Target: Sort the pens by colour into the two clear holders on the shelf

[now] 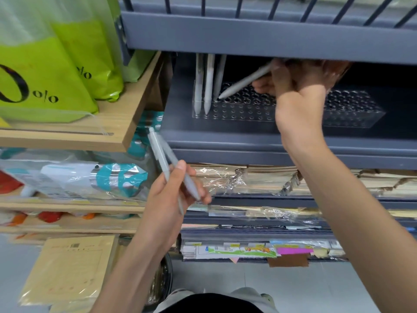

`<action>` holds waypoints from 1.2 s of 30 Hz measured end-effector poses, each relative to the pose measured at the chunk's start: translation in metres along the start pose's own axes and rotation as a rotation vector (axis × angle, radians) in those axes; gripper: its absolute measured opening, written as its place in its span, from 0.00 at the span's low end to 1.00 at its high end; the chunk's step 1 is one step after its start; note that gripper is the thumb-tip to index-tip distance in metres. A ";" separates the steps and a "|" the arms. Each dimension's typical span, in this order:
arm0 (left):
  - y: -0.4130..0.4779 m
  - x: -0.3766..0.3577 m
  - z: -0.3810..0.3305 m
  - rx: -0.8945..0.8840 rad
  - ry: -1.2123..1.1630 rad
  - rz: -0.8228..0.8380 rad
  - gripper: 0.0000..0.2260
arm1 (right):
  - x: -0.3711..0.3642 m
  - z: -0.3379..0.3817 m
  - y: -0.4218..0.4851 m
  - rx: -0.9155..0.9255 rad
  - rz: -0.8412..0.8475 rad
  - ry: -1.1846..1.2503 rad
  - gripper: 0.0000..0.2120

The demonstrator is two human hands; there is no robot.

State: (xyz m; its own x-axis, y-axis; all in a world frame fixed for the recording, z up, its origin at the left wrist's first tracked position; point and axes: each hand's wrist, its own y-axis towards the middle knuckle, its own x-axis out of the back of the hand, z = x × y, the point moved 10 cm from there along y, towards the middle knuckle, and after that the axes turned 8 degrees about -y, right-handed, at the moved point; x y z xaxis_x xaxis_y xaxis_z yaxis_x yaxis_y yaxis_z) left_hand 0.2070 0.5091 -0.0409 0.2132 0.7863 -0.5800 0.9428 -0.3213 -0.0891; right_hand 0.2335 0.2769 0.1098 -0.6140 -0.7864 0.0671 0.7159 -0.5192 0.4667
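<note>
The right hand (300,86) reaches into the far grey shelf (225,136), just under the shelf board above it. Its grip is clamped on a grey pen (246,81). The pen is tilted, with its upper end at the fingers and its tip pointing down and left. The tip sits just above the holes at the left end of the clear holder (237,109); I cannot tell whether it is touching.

Three pens (208,80) stand upright in that holder's leftmost holes, just left of the tilted pen's tip. They are pale, and the rightmost looks a shade greyer.

Right of the wrist shows a second clear holder (356,111), also full of holes. The wrist hides where the two holders meet, so I cannot tell whether they touch.

The left hand (171,199) is nearer and lower, in front of the shelf edge. Its grip is closed around two grey pens (162,159), which lie side by side and slant up to the left.

Green bags (45,75) stand on a wooden shelf (67,136) at far left. Wrapped paper stacks (259,177) lie on the shelf below the holders.
</note>
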 end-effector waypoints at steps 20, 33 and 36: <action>-0.010 0.008 0.000 -0.004 0.143 0.024 0.10 | -0.076 -0.021 0.028 -0.031 0.196 -0.621 0.10; -0.014 0.004 -0.004 -0.037 0.199 0.090 0.15 | -0.067 -0.018 0.020 -0.001 0.201 -0.701 0.09; -0.013 0.002 -0.002 -0.028 0.192 0.101 0.16 | -0.075 -0.015 0.022 0.024 0.217 -0.761 0.09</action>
State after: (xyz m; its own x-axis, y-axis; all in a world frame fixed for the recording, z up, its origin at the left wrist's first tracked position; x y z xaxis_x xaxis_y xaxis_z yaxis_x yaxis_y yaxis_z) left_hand 0.1953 0.5161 -0.0390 0.3494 0.8378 -0.4196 0.9204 -0.3908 -0.0139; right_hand 0.3003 0.3195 0.1021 -0.5265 -0.4202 0.7391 0.8436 -0.3665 0.3925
